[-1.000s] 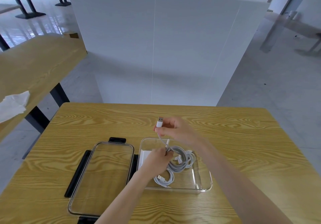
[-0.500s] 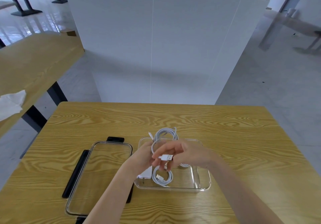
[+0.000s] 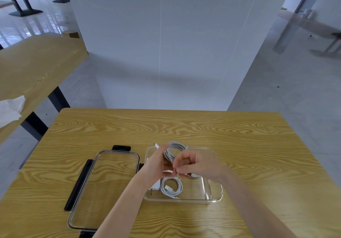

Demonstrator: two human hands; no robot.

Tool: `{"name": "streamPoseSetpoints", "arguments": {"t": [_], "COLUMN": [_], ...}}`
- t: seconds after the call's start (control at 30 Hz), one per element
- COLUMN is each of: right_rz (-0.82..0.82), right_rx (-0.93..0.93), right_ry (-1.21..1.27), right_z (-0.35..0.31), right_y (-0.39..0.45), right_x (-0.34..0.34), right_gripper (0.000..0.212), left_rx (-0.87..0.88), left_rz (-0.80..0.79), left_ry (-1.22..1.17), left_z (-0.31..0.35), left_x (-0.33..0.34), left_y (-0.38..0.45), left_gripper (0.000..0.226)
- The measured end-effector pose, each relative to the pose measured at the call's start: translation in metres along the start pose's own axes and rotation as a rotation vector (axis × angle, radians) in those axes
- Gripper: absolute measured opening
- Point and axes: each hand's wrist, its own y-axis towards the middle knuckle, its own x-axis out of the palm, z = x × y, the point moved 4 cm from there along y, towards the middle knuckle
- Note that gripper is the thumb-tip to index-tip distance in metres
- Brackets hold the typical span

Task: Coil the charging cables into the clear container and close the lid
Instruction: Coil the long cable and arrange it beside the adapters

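Hands meet mid-frame above the clear rectangular plastic container [image 3: 212,191]: left hand [image 3: 156,165] grips the looped white charging cable [image 3: 175,150], right hand [image 3: 193,165] pinches its tail, seemingly securing the coil.

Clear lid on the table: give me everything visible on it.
The clear lid is a see-through rounded rectangle, plastic by its look, with the wood grain showing through. Black latch flaps fold out from its edges: one at the far end, a long one on the left side, one partly hidden on the right, one cut off at the near end. It lies flat on the table, left of the clear container. Neither hand touches it.
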Motion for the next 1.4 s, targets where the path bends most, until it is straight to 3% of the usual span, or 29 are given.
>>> {"name": "streamPoseSetpoints", "arguments": {"t": [0.17,0.33,0.63,0.87,1.0,1.17,1.4], "right_rz": [-0.033,0.086,0.303,0.540,0.534,0.538,0.381], "right_rx": [0.084,0.096,0.213,0.134,0.127,0.163,0.127], "right_ry": [-0.104,-0.025,0.214,0.737,0.819,0.856,0.681], "right_z": [0.009,0.018,0.031,0.041,0.041,0.047,0.049], "right_y": [0.003,0.003,0.004,0.011,0.012,0.014,0.007], "right_x": [0.011,0.005,-0.007,-0.015,-0.016,-0.017,-0.019], "right_gripper": [0.016,0.016,0.017,0.030,0.017,0.028,0.011], "left_rx": [0.028,0.018,0.021,0.027,0.041,0.061,0.067], "left_rz": [0.242,0.369,0.394,0.393,0.353,0.285,0.364], "left_ry": [0.043,0.030,-0.124,0.138,0.192,0.219,0.223], "left_z": [-0.002,-0.007,-0.003,-0.002,0.000,-0.001,-0.005], "left_x": [-0.001,-0.007,-0.011,-0.006,-0.003,0.005,0.005], "left_y": [0.006,0.011,0.009,0.009,0.007,0.003,0.008], "left_gripper": [0.022,0.028,0.020,0.028,0.024,0.015,0.017]}}
